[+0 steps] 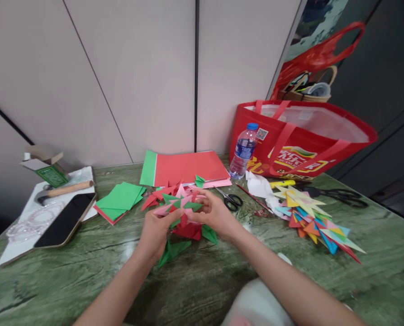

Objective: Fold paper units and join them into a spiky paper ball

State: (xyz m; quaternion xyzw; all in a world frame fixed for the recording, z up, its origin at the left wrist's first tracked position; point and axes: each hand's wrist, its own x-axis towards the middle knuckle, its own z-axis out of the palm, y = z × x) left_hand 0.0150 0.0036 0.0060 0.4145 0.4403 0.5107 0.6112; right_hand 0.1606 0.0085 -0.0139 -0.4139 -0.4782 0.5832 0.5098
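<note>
Between my two hands is a folded-paper star [185, 203] with pink, green and red points, held just above the table. My left hand [156, 231] pinches its left side, thumb on top. On the other side, my right hand [217, 215] has its fingers closed on the star's right edge. Below and around the star lie red folded pieces [188, 232] and green folded pieces [174, 250]. More red folded pieces [159, 194] rest just behind my left hand. Small black-handled scissors [233, 201] lie to the right of my right hand.
Green paper squares [120, 199] and a phone [68, 220] are at left, near a hammer [69, 188] and a green box [50, 172]. Behind lie red sheets [191, 167]. At right are a water bottle [243, 151], a red bag [290, 140] and colourful folded paper [319, 222].
</note>
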